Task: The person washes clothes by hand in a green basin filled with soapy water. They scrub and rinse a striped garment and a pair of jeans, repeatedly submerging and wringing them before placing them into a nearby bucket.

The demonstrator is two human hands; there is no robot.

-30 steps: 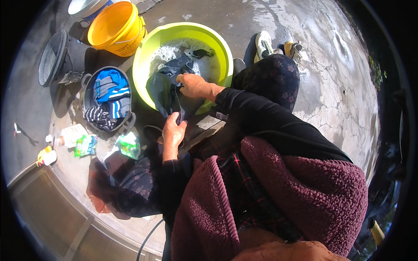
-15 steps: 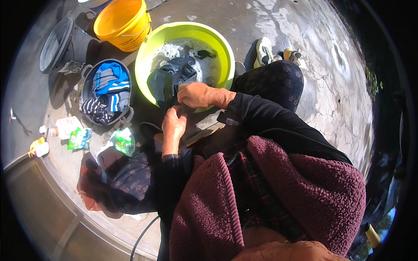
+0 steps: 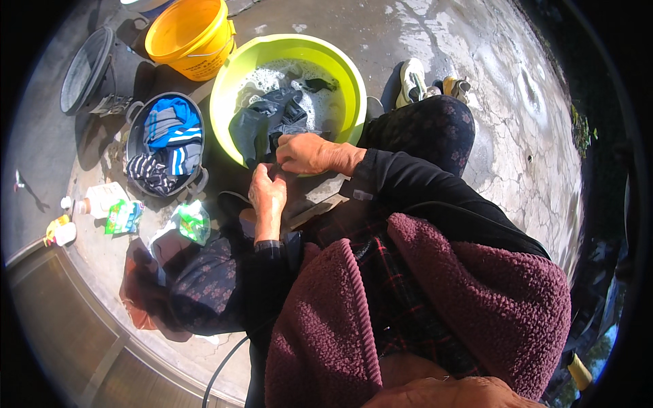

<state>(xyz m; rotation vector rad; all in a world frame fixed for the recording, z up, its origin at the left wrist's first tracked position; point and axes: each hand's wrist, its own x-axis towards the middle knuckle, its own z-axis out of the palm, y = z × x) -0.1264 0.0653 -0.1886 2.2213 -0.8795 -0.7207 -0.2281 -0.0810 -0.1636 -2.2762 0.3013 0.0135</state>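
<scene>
A lime-green basin (image 3: 355,102) of sudsy water stands in front of me with a dark wet garment (image 3: 272,112) lying in it. Part of the garment comes up over the near rim to my hands. My right hand (image 3: 313,154) is closed on the dark cloth at that rim. Just left of it and a little nearer to me, my left hand (image 3: 267,194) pinches the same cloth, thumb and fingers together. The two hands nearly touch. Shadow hides the bit of cloth between them.
Left of the basin, a grey tub (image 3: 133,136) holds blue, grey and striped clothes. A yellow bucket (image 3: 187,41) and a dark bucket (image 3: 85,71) stand farther off. Detergent packets (image 3: 124,216) and a white jug (image 3: 103,198) sit at the left. Sneakers (image 3: 412,81) lie right of the basin.
My left hand has moved slightly up and left, closer to the basin's rim. The right hand has barely shifted, and the garment in the water has hardly moved.
</scene>
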